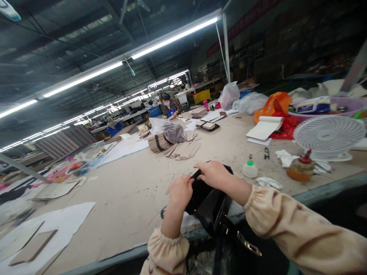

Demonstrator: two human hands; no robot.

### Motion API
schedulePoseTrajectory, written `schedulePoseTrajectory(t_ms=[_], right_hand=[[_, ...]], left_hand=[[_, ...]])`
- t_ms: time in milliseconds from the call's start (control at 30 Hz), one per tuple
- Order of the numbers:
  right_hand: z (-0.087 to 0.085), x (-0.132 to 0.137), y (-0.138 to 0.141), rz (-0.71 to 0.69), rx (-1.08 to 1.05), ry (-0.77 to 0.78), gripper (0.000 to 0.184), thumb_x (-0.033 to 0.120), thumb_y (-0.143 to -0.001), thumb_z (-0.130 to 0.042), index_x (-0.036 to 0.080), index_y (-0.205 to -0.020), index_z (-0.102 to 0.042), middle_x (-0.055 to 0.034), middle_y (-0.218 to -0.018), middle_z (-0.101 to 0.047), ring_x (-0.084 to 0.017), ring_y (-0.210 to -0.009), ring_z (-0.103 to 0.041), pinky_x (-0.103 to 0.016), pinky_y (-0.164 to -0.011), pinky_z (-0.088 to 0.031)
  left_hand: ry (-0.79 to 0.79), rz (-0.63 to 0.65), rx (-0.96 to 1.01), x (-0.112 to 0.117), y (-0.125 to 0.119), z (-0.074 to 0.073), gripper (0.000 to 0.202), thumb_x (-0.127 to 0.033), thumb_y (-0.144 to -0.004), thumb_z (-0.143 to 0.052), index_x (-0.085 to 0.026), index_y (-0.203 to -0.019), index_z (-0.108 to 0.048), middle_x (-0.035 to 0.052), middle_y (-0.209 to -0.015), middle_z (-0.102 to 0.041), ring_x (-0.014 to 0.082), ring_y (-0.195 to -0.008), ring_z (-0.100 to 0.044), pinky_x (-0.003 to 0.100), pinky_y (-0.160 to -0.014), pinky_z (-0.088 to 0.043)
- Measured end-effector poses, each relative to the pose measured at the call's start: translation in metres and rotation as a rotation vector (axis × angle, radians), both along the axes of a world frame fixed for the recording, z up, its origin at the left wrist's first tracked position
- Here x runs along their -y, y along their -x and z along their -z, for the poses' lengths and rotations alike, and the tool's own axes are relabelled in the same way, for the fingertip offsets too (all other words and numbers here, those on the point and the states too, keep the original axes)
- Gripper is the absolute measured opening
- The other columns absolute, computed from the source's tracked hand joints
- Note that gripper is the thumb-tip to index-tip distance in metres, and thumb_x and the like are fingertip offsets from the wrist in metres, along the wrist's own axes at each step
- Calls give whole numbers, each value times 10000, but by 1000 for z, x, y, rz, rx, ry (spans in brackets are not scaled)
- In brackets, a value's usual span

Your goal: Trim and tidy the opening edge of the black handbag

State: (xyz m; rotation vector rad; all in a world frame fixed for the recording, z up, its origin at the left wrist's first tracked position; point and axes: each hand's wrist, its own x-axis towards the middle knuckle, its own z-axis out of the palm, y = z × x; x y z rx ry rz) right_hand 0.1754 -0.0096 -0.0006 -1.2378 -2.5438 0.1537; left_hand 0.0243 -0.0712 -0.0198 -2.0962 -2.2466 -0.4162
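A black handbag [202, 196] with gold-coloured metal hardware leans at the front edge of the worktable. My left hand [180, 193] grips its upper rim on the left, fingers curled over the edge. On the same rim, a little to the right, my right hand [213, 175] is closed with thumb and fingers pinching it. A strap with a gold clasp [249, 244] hangs below the table edge. Part of the bag's far side is hidden behind my right hand and forearm. To the right stands a small white bottle [250, 169] with a green collar.
The worktable [123, 206] carries stacked brown pieces [159, 143] under a plastic bag [169, 128]. At right are a glue bottle [301, 168], a white fan [329, 133], an orange bag [272, 108] and a notepad [265, 128]. Paper sheets [71, 217] lie left. A person [169, 107] sits opposite.
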Motion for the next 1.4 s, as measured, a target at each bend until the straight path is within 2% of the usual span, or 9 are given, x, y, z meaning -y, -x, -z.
schedulePoseTrajectory(t_ms=[100,400,800,900,1033,1200,1400], right_hand=[[1,1,-6,25,-6,-6,345,309,-800,-572,261,-1140,-606,-50,-954,-693,-228,-912,-625,-291,-738,-455],[3,-4,-4,88,55,-38,204,357,-837,-525,269,-944,-675,-47,-861,-694,-224,-836,-629,-285,-669,-442],[3,-6,-1,150,44,-22,208,380,-822,-530,305,-941,-683,-31,-869,-699,-233,-831,-625,-298,-638,-424],[0,-4,0,148,71,-18,207,370,-833,-515,291,-918,-687,-38,-873,-697,-233,-844,-624,-300,-654,-426],[-3,-2,1,131,86,-27,210,344,-844,-496,263,-886,-686,-51,-847,-695,-228,-826,-629,-296,-661,-431],[-7,2,-4,120,107,-57,175,302,-834,-523,224,-898,-666,-74,-842,-689,-233,-820,-634,-293,-659,-440],[-9,2,-16,116,115,-93,158,305,-836,-544,209,-878,-662,-85,-860,-691,-242,-835,-634,-295,-670,-446]], left_hand=[[3,16,35,0,2,0,235,-307,-875,-466,-241,-789,-674,36,-751,-692,195,-695,-604,266,-577,-332],[36,17,85,-6,5,-1,251,-338,-867,-470,-234,-768,-677,20,-730,-682,169,-677,-586,261,-561,-308],[63,18,33,-4,4,-4,261,-348,-880,-445,-237,-800,-667,21,-777,-692,173,-723,-603,258,-585,-333],[93,24,-15,-4,2,-9,261,-347,-876,-447,-231,-794,-666,32,-760,-690,187,-714,-609,265,-576,-339],[69,63,-41,-8,-5,-13,258,-384,-878,-453,-249,-878,-673,41,-817,-703,202,-755,-623,272,-627,-378],[39,35,-55,-17,-12,-10,294,-322,-900,-408,-229,-830,-678,52,-811,-703,193,-749,-625,274,-636,-385],[15,42,-49,-16,-14,-7,271,-322,-890,-431,-225,-807,-669,44,-799,-701,186,-735,-620,268,-610,-360]])
